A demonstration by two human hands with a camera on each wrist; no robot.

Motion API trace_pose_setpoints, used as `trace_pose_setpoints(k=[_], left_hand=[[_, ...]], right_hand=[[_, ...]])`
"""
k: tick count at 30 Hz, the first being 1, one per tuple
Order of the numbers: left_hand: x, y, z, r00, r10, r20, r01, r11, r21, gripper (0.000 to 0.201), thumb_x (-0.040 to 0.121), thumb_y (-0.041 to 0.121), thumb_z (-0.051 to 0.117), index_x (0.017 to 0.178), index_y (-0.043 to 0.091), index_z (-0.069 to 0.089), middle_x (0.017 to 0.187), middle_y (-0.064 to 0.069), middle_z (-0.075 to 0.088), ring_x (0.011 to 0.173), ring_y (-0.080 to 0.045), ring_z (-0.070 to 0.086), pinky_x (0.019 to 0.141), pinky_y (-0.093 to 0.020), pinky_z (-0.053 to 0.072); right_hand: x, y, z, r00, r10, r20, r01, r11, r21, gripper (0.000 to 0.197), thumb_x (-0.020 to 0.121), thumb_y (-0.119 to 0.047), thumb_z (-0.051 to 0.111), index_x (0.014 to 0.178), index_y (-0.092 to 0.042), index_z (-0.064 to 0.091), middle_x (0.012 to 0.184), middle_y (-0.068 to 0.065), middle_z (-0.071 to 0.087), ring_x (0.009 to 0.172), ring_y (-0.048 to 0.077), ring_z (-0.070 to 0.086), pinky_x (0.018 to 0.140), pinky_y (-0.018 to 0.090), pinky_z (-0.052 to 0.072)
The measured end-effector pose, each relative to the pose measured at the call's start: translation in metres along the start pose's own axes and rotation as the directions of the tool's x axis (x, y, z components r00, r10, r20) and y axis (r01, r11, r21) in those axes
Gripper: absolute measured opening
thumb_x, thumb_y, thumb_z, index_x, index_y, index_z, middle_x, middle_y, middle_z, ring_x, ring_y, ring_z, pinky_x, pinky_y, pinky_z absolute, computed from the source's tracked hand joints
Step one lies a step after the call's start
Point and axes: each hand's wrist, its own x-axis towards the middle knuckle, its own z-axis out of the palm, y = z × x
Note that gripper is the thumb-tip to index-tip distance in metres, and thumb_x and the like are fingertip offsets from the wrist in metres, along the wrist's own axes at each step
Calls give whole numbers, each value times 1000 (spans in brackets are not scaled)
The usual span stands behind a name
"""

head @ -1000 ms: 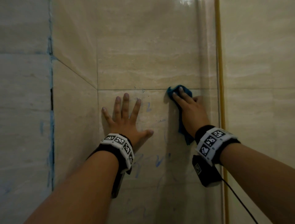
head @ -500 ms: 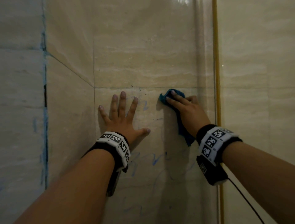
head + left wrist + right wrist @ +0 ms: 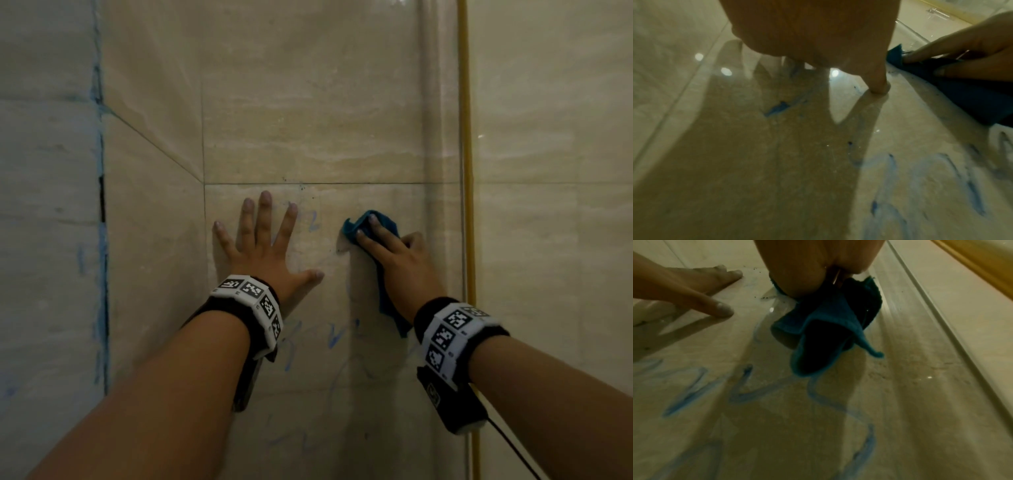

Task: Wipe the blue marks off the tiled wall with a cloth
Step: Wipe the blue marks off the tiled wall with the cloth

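The head view looks straight at the wall (image 3: pixel 308 137) from behind both forearms, near enough that one tile joint crosses mid-frame, with the left hand (image 3: pixel 263 253) and right hand (image 3: pixel 394 260) side by side below it. The left wrist view skims up the wall from under the palm, very close, catching the cloth (image 3: pixel 972 100) at its right edge. The right wrist view does likewise from under the cloth, catching left fingers (image 3: pixel 721 311) at its left edge. All three share the marks (image 3: pixel 334 337) between the wrists.
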Motion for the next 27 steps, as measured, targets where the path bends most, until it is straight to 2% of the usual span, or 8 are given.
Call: trace_pose_setpoints(k=[3,6,12,16,19,21,24,27], left_hand=[[-4,4,-4,1000,-11,0,11,1000,3,108,72,86,33,137,37,-37,144,-2,-48,137,-28,-37,109,-64,-14],[-17,11,2,1000,17,1,-17,1000,-3,106,73,86,34,137,40,-37,143,-3,-49,136,-30,-38,108,-65,-16],[-35,25,26,993,74,93,-75,997,13,105,75,85,33,126,40,-48,138,-2,-55,133,-30,-42,107,-66,-16],[-32,25,30,994,62,90,-64,998,23,111,73,85,37,123,39,-50,136,-3,-57,132,-32,-44,106,-68,-16],[-32,26,30,993,55,104,-59,998,38,111,73,86,36,122,38,-51,136,-3,-56,133,-33,-43,106,-68,-16],[-31,27,30,992,56,109,-60,998,35,111,72,87,36,122,39,-51,136,-3,-56,133,-33,-42,106,-68,-16],[-31,27,30,992,58,108,-62,998,31,111,72,87,34,122,38,-51,133,-3,-59,133,-32,-43,106,-68,-16],[-30,26,31,993,62,96,-64,998,25,112,70,88,33,120,38,-54,130,-3,-61,133,-33,-42,106,-69,-16]], right_hand=[[-1,-4,-1,999,47,20,-48,998,35,68,80,9,64,138,-21,48,149,8,38,85,17,24,84,27,34],[5,-12,-14,983,116,139,-119,993,15,59,98,-3,43,147,-33,30,158,-6,15,95,16,22,91,21,26],[26,-20,-19,977,88,192,-86,996,-16,57,101,-9,33,149,-36,18,160,-8,3,108,25,28,97,26,27],[16,-18,-9,987,9,162,-5,1000,-24,62,94,-2,52,145,-31,34,158,-3,17,103,26,29,96,37,37],[-8,-13,4,988,-130,85,132,991,-19,79,65,7,80,133,-23,54,146,4,44,87,25,32,76,41,52],[-17,-9,7,981,-175,83,178,984,-33,78,61,7,82,129,-21,58,141,6,49,83,31,42,68,41,53],[-9,-10,-6,978,-190,84,191,982,3,55,81,-1,60,132,-21,55,143,6,47,81,35,47,68,42,50],[10,-11,-16,988,-36,149,37,999,-5,51,98,-7,40,144,-29,37,156,-5,24,101,30,37,86,35,37]])
